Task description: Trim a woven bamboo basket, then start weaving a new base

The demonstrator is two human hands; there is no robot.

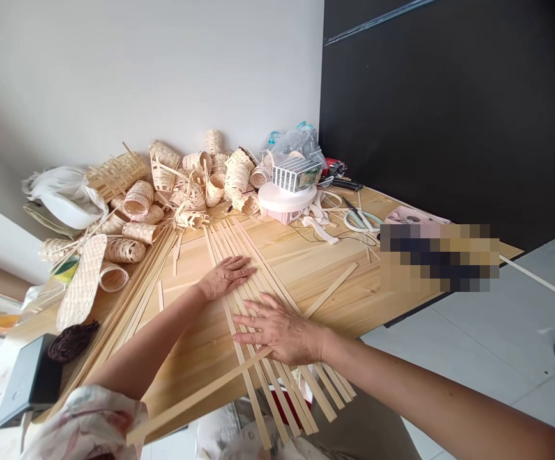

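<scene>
Long flat pale strips, apparently bamboo [257,412], lie side by side on the wooden table [193,342] and stick out over its near edge. My left hand [227,276] rests flat on their farther part, fingers stretched out. Nearer to me, my right hand [280,331] lies palm down across the strips with its fingers spread. One crosswise strip [200,395] runs slantwise from the lower left and passes at my right hand, reappearing on the hand's far right side. The part beneath that palm is hidden, as is whether it goes over or under the lengthwise strips.
Several small woven baskets [138,198] are heaped against the wall. To the left lie a flat woven piece [82,281], more long strips [128,287], a dark box [32,383] and a dark cord bundle [72,340]. Scissors [361,218] and a round white stand [287,197] are farther right.
</scene>
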